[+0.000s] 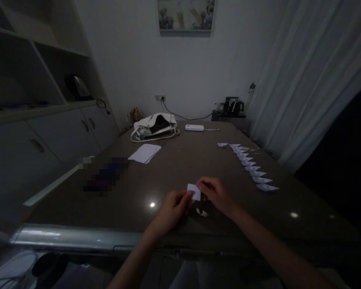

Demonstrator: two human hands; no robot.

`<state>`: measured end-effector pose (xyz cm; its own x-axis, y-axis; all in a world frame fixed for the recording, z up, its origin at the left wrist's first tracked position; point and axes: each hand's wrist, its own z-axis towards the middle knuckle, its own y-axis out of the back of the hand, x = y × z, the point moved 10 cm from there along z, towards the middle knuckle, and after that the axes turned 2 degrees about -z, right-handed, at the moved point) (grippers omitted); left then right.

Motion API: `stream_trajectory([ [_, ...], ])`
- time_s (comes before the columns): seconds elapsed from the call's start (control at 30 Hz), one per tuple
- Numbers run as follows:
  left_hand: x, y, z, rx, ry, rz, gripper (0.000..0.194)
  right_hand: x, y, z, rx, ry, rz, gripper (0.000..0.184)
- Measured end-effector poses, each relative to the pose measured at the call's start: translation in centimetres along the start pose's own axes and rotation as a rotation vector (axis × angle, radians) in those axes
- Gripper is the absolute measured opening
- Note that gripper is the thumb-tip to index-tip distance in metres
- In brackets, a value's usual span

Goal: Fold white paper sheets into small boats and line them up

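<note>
A small folded piece of white paper (194, 192) is held up between my two hands above the dark table. My left hand (175, 204) pinches its lower left side between thumb and fingers. At its upper right corner, my right hand (214, 192) grips the edge with thumb and forefinger. Just below the hands, a torn scrap of paper (202, 212) lies on the table. Off to the right stands a slanting row of several folded paper boats (249, 163), with another paper boat (222, 145) beside the row's far end.
A stack of white paper sheets (145, 153) lies left of centre. Farther back are a white handbag (155, 125) and a white power bank (194, 127) with a strap. A pixelated patch (108, 174) covers something at the left. The table's metal front edge (66, 237) runs near me.
</note>
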<state>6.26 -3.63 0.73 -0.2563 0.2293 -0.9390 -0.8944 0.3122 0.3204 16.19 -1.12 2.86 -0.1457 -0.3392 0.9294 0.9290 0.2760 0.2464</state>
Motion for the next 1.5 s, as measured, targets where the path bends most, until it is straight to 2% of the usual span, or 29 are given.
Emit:
stream_trajectory([
  [0.13,0.3,-0.2,0.0,0.013,0.006,-0.021,0.047,-0.7,-0.1,0.2,0.013,-0.038,0.075,0.02],
  [0.2,0.4,0.5,0.1,-0.064,0.004,-0.019,0.043,-1.1,-0.5,0.2,0.053,-0.06,0.112,0.021],
  [0.3,0.2,2.4,0.1,-0.256,-0.03,0.021,0.035,-1.3,-1.2,0.1,0.122,-0.079,0.168,0.029],
  [0.4,0.3,3.1,0.0,-0.323,-0.038,-0.037,0.029,-1.0,-1.6,0.0,0.165,-0.065,0.182,0.033],
  [0.47,0.5,3.1,0.0,-0.318,-0.036,-0.159,0.023,-0.9,-1.2,0.0,0.123,-0.049,0.15,0.027],
  [0.53,0.2,3.1,-0.1,-0.314,-0.065,-0.237,0.03,-0.9,-0.2,0.2,0.034,-0.033,0.114,0.02],
  [0.63,-0.9,2.6,-0.2,-0.265,-0.13,-0.136,0.032,-0.7,0.8,0.4,-0.049,-0.014,0.099,0.015],
  [0.77,-1.7,2.4,-0.2,-0.247,-0.187,-0.01,0.019,-0.3,0.4,0.3,-0.003,-0.001,0.12,0.012],
  [0.93,-0.6,3.0,-0.3,-0.291,-0.146,-0.085,0.019,0.0,-0.6,-0.1,0.088,-0.003,0.179,0.022],
  [1.1,-0.7,2.8,-0.4,-0.27,-0.153,-0.119,0.02,0.0,-0.4,-0.1,0.07,-0.006,0.193,0.034],
  [1.2,-0.6,2.7,-0.4,-0.261,-0.129,-0.156,0.021,0.2,-0.4,-0.1,0.088,0.021,0.18,0.027],
  [1.3,0.0,2.4,-0.3,-0.232,-0.057,-0.283,0.023,0.3,-0.5,-0.2,0.101,0.035,0.154,0.019],
  [1.5,-0.2,2.3,-0.6,-0.202,-0.02,-0.455,0.022,0.2,-0.6,-0.1,0.098,0.018,0.178,0.015],
])
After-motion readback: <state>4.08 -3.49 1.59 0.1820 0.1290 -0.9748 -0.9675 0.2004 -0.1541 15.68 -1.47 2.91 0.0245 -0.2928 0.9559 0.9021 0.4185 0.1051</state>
